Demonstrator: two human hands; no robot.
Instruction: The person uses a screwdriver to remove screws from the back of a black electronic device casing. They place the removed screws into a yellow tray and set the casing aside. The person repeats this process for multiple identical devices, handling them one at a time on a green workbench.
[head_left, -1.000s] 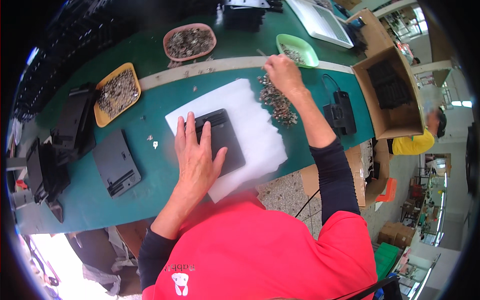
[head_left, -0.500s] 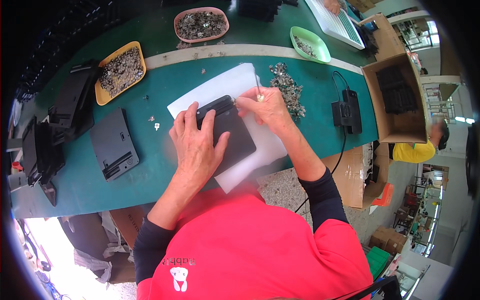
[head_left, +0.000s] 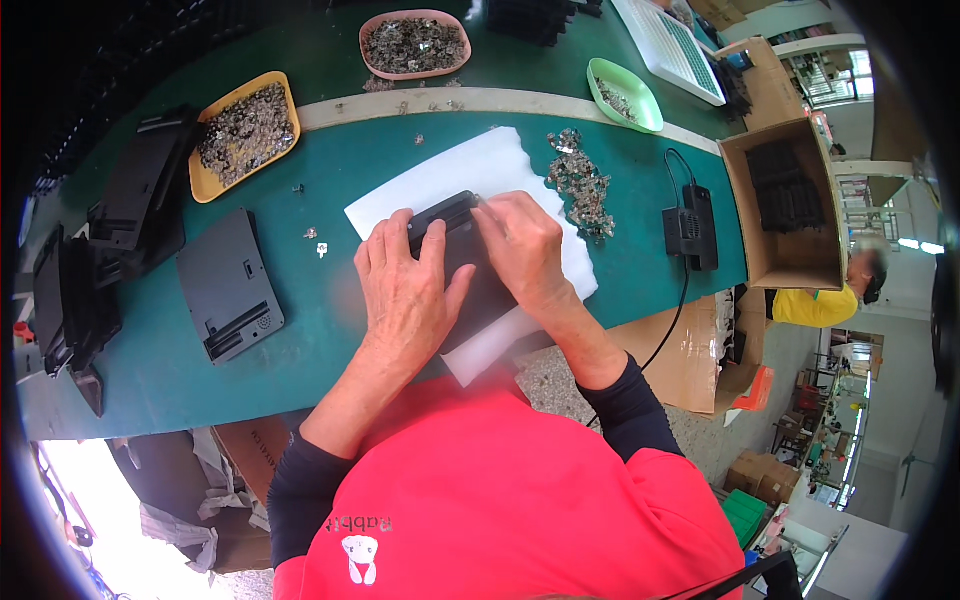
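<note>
A dark grey plastic casing lies on a white foam sheet in front of me, its long recessed slot along the far edge. My left hand rests on the casing's left part, fingers spread and thumb apart, two fingertips at the slot. At the far right corner, my right hand is closed, thumb and fingers pinched together against the casing. What the pinch holds is mostly hidden; only a tiny pale bit shows at the fingertips. A pile of small metal parts lies right of the foam.
A similar casing lies at left, beside stacked dark casings. Yellow, pink and green trays hold small parts. A black power adapter and a cardboard box are at right.
My right hand has turned over and closed down on the casing's far corner. The thin rod with a pale end that stuck up from it is out of sight. The left hand stays on the casing.
</note>
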